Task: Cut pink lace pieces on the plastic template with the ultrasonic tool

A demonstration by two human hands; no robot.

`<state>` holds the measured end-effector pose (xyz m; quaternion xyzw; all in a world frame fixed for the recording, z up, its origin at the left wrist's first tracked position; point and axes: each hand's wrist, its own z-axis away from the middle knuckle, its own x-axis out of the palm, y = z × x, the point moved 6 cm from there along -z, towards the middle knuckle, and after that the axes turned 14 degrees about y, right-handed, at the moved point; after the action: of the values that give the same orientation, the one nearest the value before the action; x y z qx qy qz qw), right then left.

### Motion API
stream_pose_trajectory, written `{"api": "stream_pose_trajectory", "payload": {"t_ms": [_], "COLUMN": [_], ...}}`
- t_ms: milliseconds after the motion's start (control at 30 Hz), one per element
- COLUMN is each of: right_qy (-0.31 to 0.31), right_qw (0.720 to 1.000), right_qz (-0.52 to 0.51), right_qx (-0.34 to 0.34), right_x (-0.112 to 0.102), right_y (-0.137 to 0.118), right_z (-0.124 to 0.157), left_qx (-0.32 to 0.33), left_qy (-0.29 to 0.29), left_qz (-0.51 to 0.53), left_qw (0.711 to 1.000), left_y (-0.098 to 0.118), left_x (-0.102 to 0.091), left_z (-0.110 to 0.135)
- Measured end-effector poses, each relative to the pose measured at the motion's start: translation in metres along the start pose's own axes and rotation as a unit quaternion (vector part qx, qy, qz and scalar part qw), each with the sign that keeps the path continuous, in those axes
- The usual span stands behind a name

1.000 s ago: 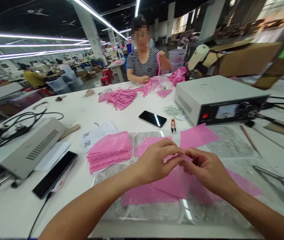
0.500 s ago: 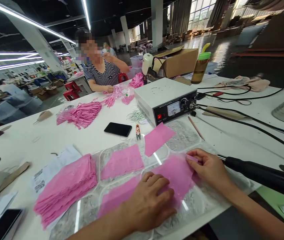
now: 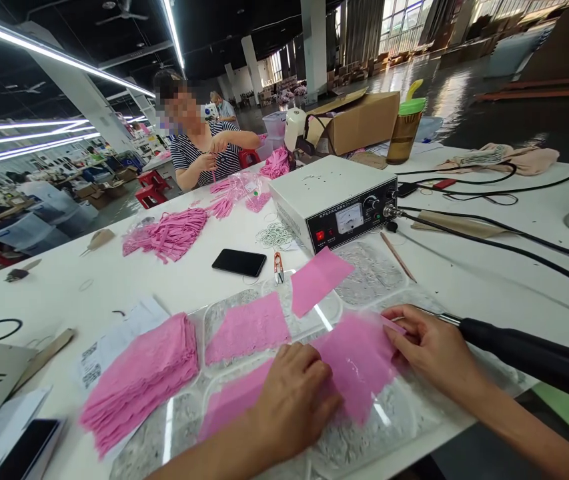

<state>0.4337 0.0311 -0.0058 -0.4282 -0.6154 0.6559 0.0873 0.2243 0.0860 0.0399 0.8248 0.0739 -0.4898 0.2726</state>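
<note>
A sheer pink fabric piece [image 3: 357, 363] lies between my two hands over a clear, patterned table mat [image 3: 184, 417]. My right hand [image 3: 427, 343] pinches its right corner between thumb and fingers. At its left edge my left hand [image 3: 297, 397] is closed with bent fingers, thumb near the index finger; the fingertips are partly hidden. Another pink piece [image 3: 237, 400] shows under my left wrist. Two further cut pieces lie flat beyond: one piece [image 3: 249, 327] at left, one piece [image 3: 321, 280] nearer the machine. A thick pink fabric stack [image 3: 141, 383] sits on the left.
A black-handled tool [image 3: 524, 353] extends beside my right hand. Behind the mat stand a white control box [image 3: 334, 200] with cables, orange thread snips [image 3: 278, 267], a black phone [image 3: 239, 262] and a pencil [image 3: 398, 257]. A co-worker [image 3: 209, 150] sits across, near pink strips [image 3: 169, 233].
My left hand has drawn its fingers in closer together at the fabric's edge. My right hand still pinches the corner. The co-worker's hands have come together in front of the chest.
</note>
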Motion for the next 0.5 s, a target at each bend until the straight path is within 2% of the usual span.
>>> {"api": "stream_pose_trajectory", "payload": {"t_ms": [133,267,400,500], "right_qy": [-0.003,0.008,0.017,0.012], "right_qw": [1.000,0.999,0.999,1.000], "right_qz": [0.016,0.030,0.032,0.024], "right_qx": [-0.004,-0.014,-0.023,-0.013], "right_x": [-0.002,-0.006,-0.008,-0.007], "right_y": [-0.004,-0.012,-0.016,-0.016], "right_z": [-0.002,-0.005,-0.006,-0.004], "left_qx": [0.044,0.056,0.042,0.055], "left_qy": [-0.029,-0.046,-0.026,-0.010], "left_qz": [-0.015,-0.040,-0.044,-0.048], "left_qw": [0.999,0.997,0.998,0.997], "left_y": [0.022,0.028,0.024,0.028], "left_x": [0.015,0.028,0.022,0.020], "left_z": [0.005,0.002,-0.003,-0.004]}}
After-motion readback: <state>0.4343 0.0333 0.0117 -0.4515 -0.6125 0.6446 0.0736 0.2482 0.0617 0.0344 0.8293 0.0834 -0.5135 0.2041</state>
